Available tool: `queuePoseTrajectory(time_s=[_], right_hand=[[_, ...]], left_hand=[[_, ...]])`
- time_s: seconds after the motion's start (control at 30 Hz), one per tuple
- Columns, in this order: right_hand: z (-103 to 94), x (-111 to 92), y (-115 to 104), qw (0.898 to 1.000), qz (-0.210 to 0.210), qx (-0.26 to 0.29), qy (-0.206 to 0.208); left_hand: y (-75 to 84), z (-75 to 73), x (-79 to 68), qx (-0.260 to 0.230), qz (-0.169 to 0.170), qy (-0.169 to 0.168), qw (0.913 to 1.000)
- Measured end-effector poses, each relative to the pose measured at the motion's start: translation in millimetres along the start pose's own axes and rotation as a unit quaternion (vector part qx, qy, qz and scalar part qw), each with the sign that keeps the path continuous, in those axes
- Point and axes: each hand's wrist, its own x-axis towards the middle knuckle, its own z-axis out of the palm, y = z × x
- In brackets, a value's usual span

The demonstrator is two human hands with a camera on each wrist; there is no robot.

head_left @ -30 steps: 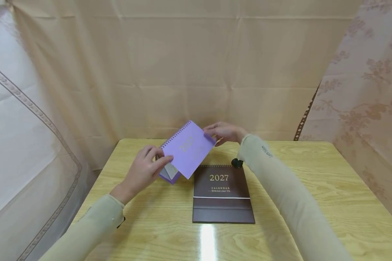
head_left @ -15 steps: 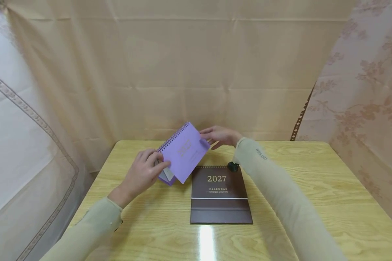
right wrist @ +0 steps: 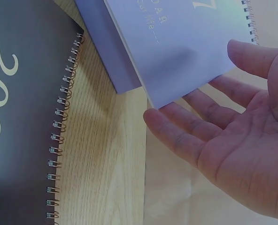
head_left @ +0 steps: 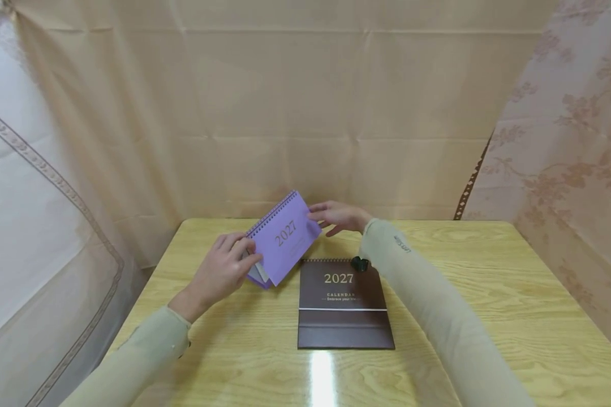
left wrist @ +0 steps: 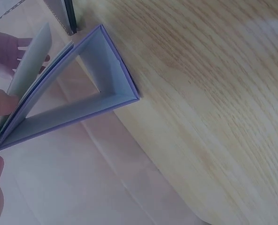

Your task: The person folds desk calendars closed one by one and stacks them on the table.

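Note:
A purple spiral-bound desk calendar [head_left: 285,243] marked 2027 stands tilted at the table's back left. My left hand [head_left: 226,260] grips its left end near the spiral, thumb on the front. In the left wrist view the calendar's triangular stand [left wrist: 125,75] is spread, and its front leaves hang apart from the stand. My right hand [head_left: 340,217] is at the other end; the right wrist view shows its fingers [right wrist: 176,131] loosely extended behind the edge of the purple cover [right wrist: 186,70], its thumb lifted off. A dark brown 2027 calendar [head_left: 343,329] lies in front.
The wooden table [head_left: 453,282] carries both calendars. A beige cloth [head_left: 295,113] hangs right behind its back edge, with patterned cloths at both sides. The brown calendar's spiral edge [right wrist: 57,124] lies close to the purple one.
The purple cover has swung down and left toward its stand. My right hand has followed it left and slightly lower, its fingers loosening. My left hand keeps its grip.

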Motion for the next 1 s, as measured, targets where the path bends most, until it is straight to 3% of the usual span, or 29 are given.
queuePoseTrajectory(time_s=[0.5,1.0], right_hand=[[7.7,6.8,6.6,1.000,0.013,0.027,0.008],[18.0,10.8,8.3,0.999,-0.004,0.043,0.009]], left_hand=[[-1.0,4.4,0.4,0.006,0.007,-0.009,0.9999],[-2.9,5.3,-2.8,-0.008,0.009,-0.012,0.9999]])
